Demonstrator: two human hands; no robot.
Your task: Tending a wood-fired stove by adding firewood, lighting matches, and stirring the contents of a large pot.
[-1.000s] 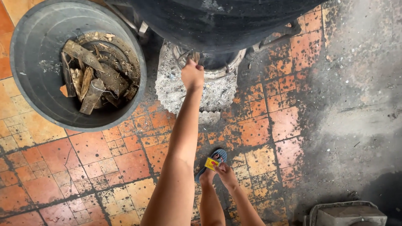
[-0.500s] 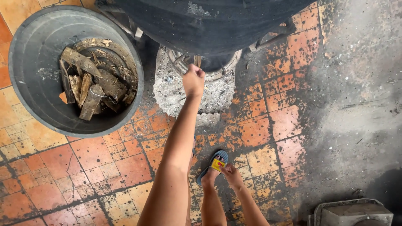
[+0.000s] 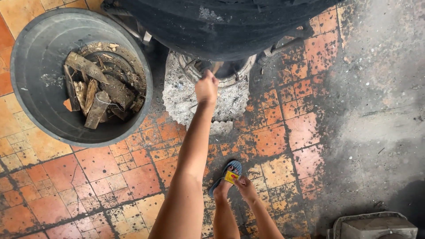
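Observation:
My left hand (image 3: 206,87) reaches forward to the mouth of a round stove (image 3: 232,79) under a large black pot (image 3: 221,22). Its fingers are closed on a thin wooden stick (image 3: 217,67) that points into the opening. My right hand (image 3: 246,188) is low, by my foot in a blue sandal (image 3: 234,167), and holds a small yellow box (image 3: 231,177). Grey ash (image 3: 177,95) lies around the stove base.
A big grey basin (image 3: 35,71) at the left holds several pieces of scrap wood (image 3: 97,93). The floor is worn orange tile, sooty and dark to the right. A grey box-shaped object (image 3: 376,225) sits at the bottom right corner.
My left hand has stayed at the stove mouth with the stick. My right hand with the yellow box has sunk slightly. The view has shifted a little.

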